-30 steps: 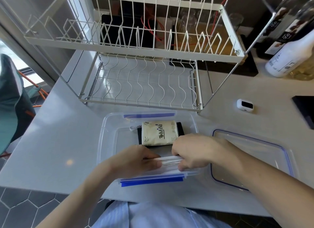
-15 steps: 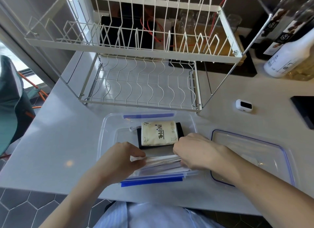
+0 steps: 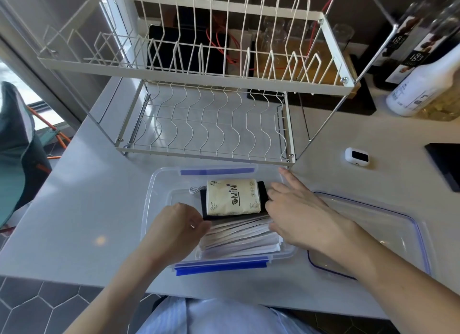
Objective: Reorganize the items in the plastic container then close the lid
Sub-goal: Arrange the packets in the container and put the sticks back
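Your plastic container sits open on the desk right at the near edge, its long axis running left to right, with a blue latch on the near rim and another on the far rim. Inside, a stack of long white paper sleeves lies along the near wall, their long axes also left to right, slightly fanned and tipped up toward the right. Behind them a cream tissue pack marked "MiNi" lies flat on a black item; its print reads sideways, so its top points left. A coiled white cord shows just left of the pack.

Your left hand is at the left end of the sleeves, fingers curled and pinching them. Your right hand rests at their right end with fingers mostly straight and spread, fingertips touching the sleeves and the black item, one finger reaching toward the far right corner of the container.

The clear lid with its blue edge lies flat on the desk just right of the container, under your right forearm. The white dish rack stands directly behind, its lower frame nearly touching the far rim, so there is little room that way. To the left the desk is open. A small white device sits well right of the rack, and a white bottle farther back.
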